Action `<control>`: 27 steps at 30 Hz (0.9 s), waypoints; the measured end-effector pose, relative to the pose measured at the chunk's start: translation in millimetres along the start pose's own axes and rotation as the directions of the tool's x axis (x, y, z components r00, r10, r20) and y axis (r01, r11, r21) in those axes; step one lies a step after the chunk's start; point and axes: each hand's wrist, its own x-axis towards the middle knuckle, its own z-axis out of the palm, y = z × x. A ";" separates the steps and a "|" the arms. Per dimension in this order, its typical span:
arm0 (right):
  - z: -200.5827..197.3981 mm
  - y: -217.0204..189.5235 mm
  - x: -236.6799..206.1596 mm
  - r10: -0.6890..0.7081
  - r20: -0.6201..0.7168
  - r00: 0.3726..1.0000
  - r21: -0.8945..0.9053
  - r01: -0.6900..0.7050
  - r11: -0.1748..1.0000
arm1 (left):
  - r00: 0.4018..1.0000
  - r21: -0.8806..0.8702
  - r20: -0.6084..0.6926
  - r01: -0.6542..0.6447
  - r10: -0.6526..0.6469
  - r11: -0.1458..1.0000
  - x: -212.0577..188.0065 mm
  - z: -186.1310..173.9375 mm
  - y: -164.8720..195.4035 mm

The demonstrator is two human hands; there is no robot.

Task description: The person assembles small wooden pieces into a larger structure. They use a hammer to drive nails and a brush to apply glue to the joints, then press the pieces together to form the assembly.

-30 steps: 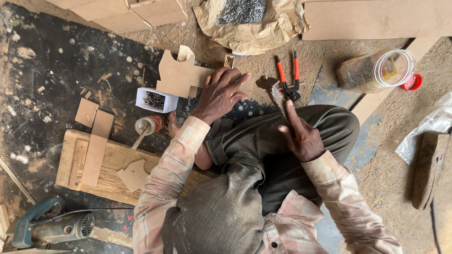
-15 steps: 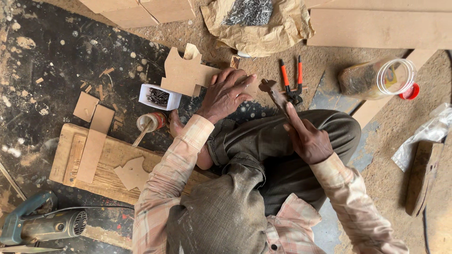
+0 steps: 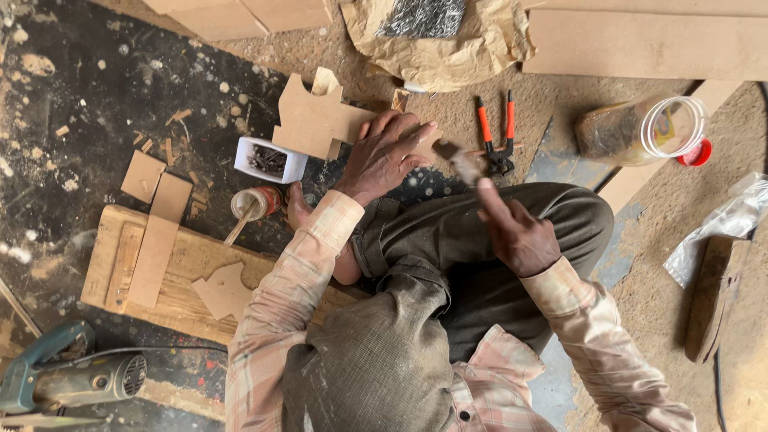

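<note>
Our left hand [image 3: 388, 156] lies open, palm down, on the cut board piece [image 3: 316, 120] on the floor ahead of our knee; our right hand [image 3: 520, 236] is closed around a hammer [image 3: 464, 164], its blurred head just beside the left fingertips; orange-handled pincers [image 3: 498, 140] lie near; a white box of nails [image 3: 268, 160] sits left of the board piece; a power saw [image 3: 72, 380] rests well apart.

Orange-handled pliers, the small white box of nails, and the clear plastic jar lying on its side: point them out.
orange-handled pliers [image 3: 498, 136], head view, on the handles above the dark jaws.
small white box of nails [image 3: 269, 160], head view, on its open top.
clear plastic jar [image 3: 640, 130], head view, on its side wall.
</note>
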 end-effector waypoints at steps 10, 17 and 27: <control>-3.1 -0.1 0.5 -0.031 -0.041 0.999 0.018 0.032 0.999 | 1.000 -0.033 0.006 0.020 -0.020 0.999 -0.1 -2.0 3.2; -0.3 4.5 -2.8 0.003 -0.037 0.999 0.045 -0.001 0.999 | 0.999 -0.043 -0.044 -0.009 0.007 0.999 -1.8 -0.6 2.9; -8.3 3.8 2.2 -0.017 -0.081 0.997 0.107 0.025 0.994 | 1.000 -0.027 -0.012 -0.003 0.002 1.000 0.6 -4.6 6.0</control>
